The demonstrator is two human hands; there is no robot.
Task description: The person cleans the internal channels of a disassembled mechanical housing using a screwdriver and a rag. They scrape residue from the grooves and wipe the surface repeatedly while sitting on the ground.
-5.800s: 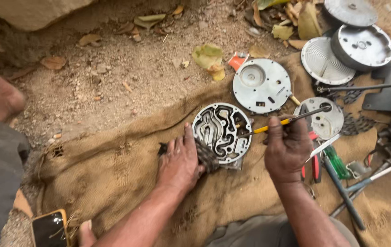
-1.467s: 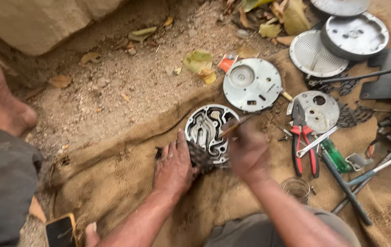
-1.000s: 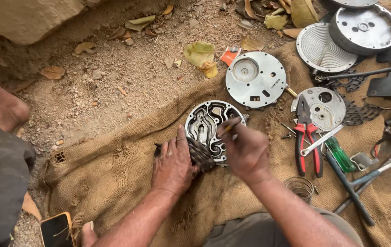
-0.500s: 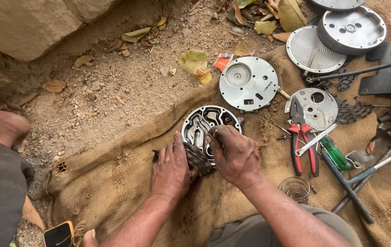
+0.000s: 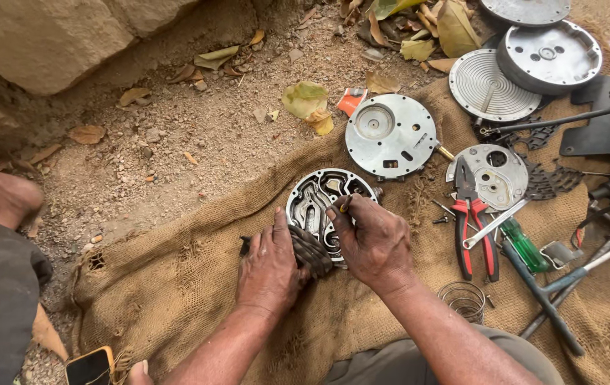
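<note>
Two hands: both rest on one round channelled metal plate (image 5: 323, 207) lying on the burlap sack (image 5: 176, 299).
Left hand (image 5: 270, 267): fingers spread flat, pressing a dark ribbed part (image 5: 310, 251) at the plate's 6 o'clock edge; nothing clasped.
Right hand (image 5: 372, 239): fingers curled, pinching a thin tool (image 5: 345, 205) over the plate's 3 o'clock side.
Smooth round cover (image 5: 390, 135): at the plate's 1 o'clock.
Red-handled pliers (image 5: 472, 232): at 3 o'clock, well apart.

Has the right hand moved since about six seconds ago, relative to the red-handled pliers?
Yes. The right hand has moved left, away from the red-handled pliers, and now rests on the round channelled metal plate.
</note>
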